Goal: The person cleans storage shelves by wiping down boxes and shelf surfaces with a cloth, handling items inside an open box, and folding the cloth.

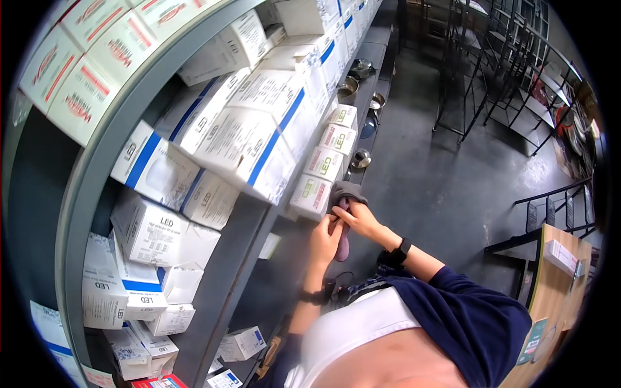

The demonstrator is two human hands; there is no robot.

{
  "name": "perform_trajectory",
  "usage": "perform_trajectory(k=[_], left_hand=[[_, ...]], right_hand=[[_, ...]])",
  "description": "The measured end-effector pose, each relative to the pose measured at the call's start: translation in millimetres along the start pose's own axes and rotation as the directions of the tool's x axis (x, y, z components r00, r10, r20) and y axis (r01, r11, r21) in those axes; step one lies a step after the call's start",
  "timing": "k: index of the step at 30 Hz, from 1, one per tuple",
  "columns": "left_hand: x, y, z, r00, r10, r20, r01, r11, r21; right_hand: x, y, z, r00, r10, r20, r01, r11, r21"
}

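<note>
In front of my body, both hands meet over a soft cloth item [343, 249], mauve-pink along its hanging part and dark grey at the top. It may be a glove or a sock; I cannot tell which. My left hand [323, 240] has its fingers closed on the near side of the cloth. From the right, my right hand [361, 218] pinches it near the grey bunched end, with a black band on that wrist. Just beyond the hands is a small white LED box [310, 194], at the near end of a row of similar boxes.
Grey metal shelving [249, 258] runs along my left, stacked with white LED cartons [213, 145]. Metal pots [361, 159] sit on a low shelf. At right are a wooden-topped table [550, 284] and a black step ladder [550, 210]. Grey floor [414, 168] stretches ahead to black metal racks [482, 71].
</note>
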State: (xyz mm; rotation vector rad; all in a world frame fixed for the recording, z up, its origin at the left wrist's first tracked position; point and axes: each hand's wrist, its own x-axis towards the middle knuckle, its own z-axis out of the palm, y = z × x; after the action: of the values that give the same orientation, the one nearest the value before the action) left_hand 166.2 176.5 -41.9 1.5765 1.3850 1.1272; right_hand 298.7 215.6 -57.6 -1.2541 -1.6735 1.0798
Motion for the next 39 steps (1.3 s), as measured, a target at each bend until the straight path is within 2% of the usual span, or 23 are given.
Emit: perform_trajectory(k=[2,3,5,7,9,11,13,17,19,20,22,23,25,27,29,30,31,33,35,36,37,38,39], left_hand=[[15.8,8.2,24.0,0.998,-0.038,0.055,0.034,0.997,0.065],[25.3,12.9,37.0,0.999,0.035,0.033,-0.040,0.985,0.167],[43.0,16.4,62.4,0.999,0.023,0.045,-0.030,0.990,0.141],[64.5,17.4,88.1,0.997,0.041,0.065,-0.048,0.993,0.109],[76.2,19.1,110.1,0.996,0.032,0.077,-0.038,0.996,0.076],[94.1,23.6,130.6,0.987,0.047,0.156,-0.071,0.985,0.155],[110.7,28.6,151.0,0.985,0.001,0.174,-0.011,0.999,0.053],[131.5,30.6,186.7,0.997,-0.004,0.081,0.003,1.000,0.017],[141.2,28.6,197.0,0.998,0.002,-0.057,-0.005,0.998,-0.056],[145.9,26.2,197.3,0.997,-0.073,-0.025,0.071,0.995,-0.073],[156.5,31.9,190.9,0.991,-0.129,-0.037,0.128,0.991,-0.035],[162.3,32.2,189.9,0.985,-0.173,-0.025,0.173,0.985,-0.004],[181.8,-21.5,195.7,0.993,-0.087,-0.082,0.072,0.983,-0.170],[205.0,-18.3,196.6,0.987,0.001,-0.158,-0.026,0.987,-0.156],[221.0,1.5,193.6,0.979,-0.201,-0.031,0.194,0.967,-0.165],[234.3,-0.8,199.8,0.993,-0.048,-0.103,0.025,0.976,-0.216],[246.0,-1.8,202.8,0.993,-0.048,-0.105,0.023,0.974,-0.223],[264.8,-1.1,207.6,0.958,0.071,-0.279,-0.109,0.986,-0.124],[278.3,8.0,191.4,0.949,0.095,-0.302,-0.133,0.985,-0.110],[288.5,-4.5,192.9,0.865,0.189,-0.466,-0.271,0.956,-0.116],[291.6,16.6,183.1,0.883,0.051,-0.467,-0.225,0.918,-0.326],[306.5,19.1,178.7,0.740,0.237,-0.630,-0.405,0.904,-0.136],[308.3,26.0,177.5,0.745,-0.054,-0.664,-0.344,0.822,-0.453]], right_hand=[[11.7,16.1,-29.7,0.999,0.004,-0.046,-0.004,1.000,0.001],[21.1,21.5,-44.9,0.996,-0.020,-0.083,0.021,1.000,0.004],[33.9,31.8,-75.4,0.989,-0.027,-0.148,0.027,1.000,0.002],[48.0,47.4,-100.4,0.951,-0.165,-0.262,0.155,0.986,-0.059],[58.5,59.4,-130.3,0.984,0.040,-0.176,-0.039,0.999,0.004],[66.2,68.1,-153.8,0.948,-0.109,-0.297,0.085,0.992,-0.095],[75.8,70.1,-179.6,0.938,-0.139,-0.318,0.106,0.987,-0.120],[102.9,67.9,-214.4,0.963,-0.171,-0.209,0.132,0.973,-0.190],[120.0,66.2,-216.7,0.956,-0.221,-0.195,0.173,0.956,-0.239],[128.6,63.9,-216.5,0.957,-0.231,-0.174,0.188,0.955,-0.231],[140.6,60.2,-212.1,0.995,-0.079,-0.061,0.066,0.978,-0.200],[147.0,62.6,-207.7,0.995,-0.079,-0.052,0.068,0.978,-0.199],[161.1,67.9,-198.5,0.954,-0.295,-0.057,0.280,0.942,-0.186],[173.8,68.3,-201.9,0.915,-0.403,0.000,0.393,0.891,-0.226],[186.0,49.0,-220.2,0.926,-0.374,0.050,0.377,0.914,-0.151],[195.0,45.9,-226.6,0.927,-0.370,0.057,0.374,0.913,-0.162],[206.8,43.0,-231.0,0.905,-0.424,0.023,0.419,0.883,-0.214],[231.5,31.1,-240.5,0.881,-0.473,-0.002,0.455,0.849,-0.267],[257.4,7.3,-244.4,0.766,-0.628,0.138,0.642,0.733,-0.224],[268.7,-1.7,-240.4,0.751,-0.620,0.226,0.658,0.733,-0.172],[278.7,-10.6,-229.3,0.727,-0.664,0.175,0.683,0.726,-0.083],[287.8,-14.4,-218.7,0.687,-0.697,0.203,0.721,0.690,-0.072],[296.9,-14.6,-207.4,0.646,-0.731,0.219,0.756,0.652,-0.054]])
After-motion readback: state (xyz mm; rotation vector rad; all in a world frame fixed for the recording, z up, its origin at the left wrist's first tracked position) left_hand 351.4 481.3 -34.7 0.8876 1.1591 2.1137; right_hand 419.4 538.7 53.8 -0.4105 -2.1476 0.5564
